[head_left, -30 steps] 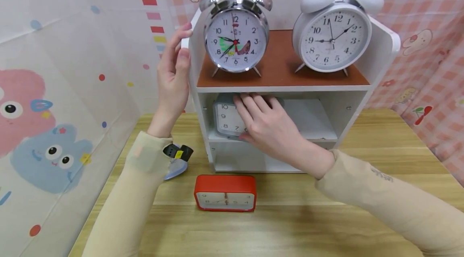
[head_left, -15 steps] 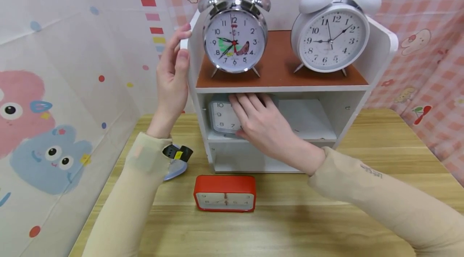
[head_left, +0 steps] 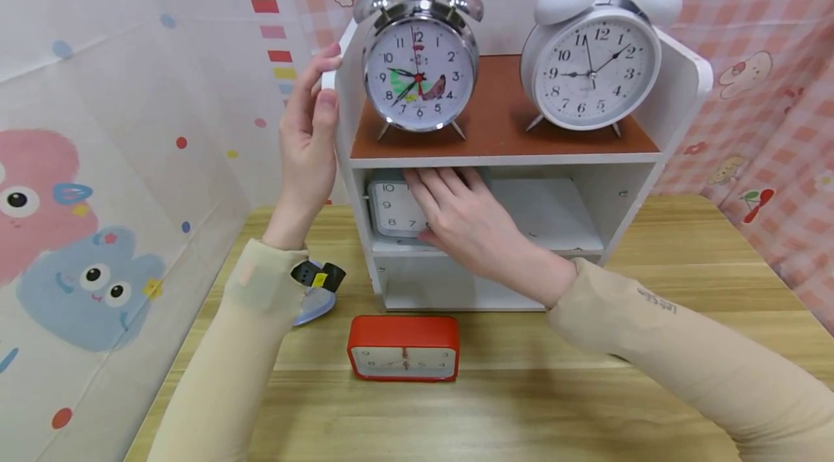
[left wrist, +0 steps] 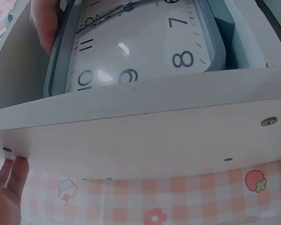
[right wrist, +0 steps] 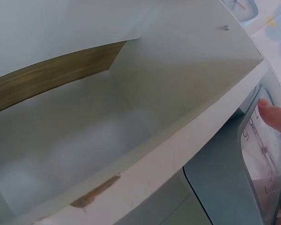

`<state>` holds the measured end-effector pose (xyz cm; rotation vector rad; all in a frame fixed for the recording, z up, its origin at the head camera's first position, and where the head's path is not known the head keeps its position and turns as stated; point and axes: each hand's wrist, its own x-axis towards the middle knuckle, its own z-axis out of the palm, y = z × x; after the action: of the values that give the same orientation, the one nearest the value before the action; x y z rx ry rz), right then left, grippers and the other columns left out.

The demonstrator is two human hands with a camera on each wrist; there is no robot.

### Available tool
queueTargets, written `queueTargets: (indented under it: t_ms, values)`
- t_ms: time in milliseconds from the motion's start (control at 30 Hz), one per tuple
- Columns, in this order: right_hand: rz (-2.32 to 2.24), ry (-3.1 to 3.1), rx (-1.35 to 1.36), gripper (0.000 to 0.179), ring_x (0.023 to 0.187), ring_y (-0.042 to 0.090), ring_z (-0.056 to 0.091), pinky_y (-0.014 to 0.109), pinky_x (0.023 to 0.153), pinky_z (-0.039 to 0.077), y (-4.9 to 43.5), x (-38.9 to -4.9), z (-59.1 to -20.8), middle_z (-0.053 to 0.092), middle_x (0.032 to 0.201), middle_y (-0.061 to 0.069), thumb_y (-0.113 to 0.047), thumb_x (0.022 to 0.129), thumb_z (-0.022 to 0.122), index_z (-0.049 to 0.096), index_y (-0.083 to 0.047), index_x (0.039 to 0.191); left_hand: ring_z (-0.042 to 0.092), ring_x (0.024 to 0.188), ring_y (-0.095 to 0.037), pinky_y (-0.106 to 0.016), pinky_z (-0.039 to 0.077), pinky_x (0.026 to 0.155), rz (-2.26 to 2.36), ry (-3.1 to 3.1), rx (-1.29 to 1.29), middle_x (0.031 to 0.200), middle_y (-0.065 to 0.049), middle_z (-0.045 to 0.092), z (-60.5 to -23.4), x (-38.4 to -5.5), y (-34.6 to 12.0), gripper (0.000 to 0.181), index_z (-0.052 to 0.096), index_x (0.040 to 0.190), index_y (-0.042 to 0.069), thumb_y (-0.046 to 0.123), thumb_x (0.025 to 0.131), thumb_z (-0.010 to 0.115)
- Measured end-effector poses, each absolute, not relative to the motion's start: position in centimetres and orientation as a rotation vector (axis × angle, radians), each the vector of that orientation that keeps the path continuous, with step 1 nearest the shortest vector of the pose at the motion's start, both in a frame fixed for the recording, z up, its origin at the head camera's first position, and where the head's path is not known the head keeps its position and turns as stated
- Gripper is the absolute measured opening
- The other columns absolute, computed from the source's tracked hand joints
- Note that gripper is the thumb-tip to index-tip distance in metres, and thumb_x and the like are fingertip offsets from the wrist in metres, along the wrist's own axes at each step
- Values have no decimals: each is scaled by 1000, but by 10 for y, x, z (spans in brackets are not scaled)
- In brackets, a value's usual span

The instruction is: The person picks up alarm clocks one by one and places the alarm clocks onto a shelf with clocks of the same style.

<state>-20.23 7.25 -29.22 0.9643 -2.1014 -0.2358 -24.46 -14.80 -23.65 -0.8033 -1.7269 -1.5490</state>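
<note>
A white shelf unit stands on the table, its middle compartment holding a grey-blue, rounded square clock at the left side. My right hand holds this clock from the front, fingers over its top and thumb on its face, hiding the right part of the dial. In the left wrist view the clock's face shows inside the compartment. My left hand rests against the outside of the left side panel, near its upper corner, with fingertips touching it.
On the brown top shelf stand a silver twin-bell alarm clock and a white one. A red rectangular clock sits on the wooden table in front. A pale blue object lies by the left wrist.
My right hand has moved the grey-blue clock left and deeper into the middle compartment. My left hand stays at the side panel. The view has shifted slightly.
</note>
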Motion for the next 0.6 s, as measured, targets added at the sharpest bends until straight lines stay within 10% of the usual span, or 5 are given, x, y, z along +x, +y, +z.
queueTargets:
  t_ms: [600]
  values:
    - [-249,-2092,993,89,135,31,59,50,109,51,73,-210,-294,61,150,14,-48,85,85,50,-1,152,54,142,-21,-38,51,117,-1537,-1720,-814,162,-13,49,-236,-244,-147,81,48,145,-1,67,100,54]
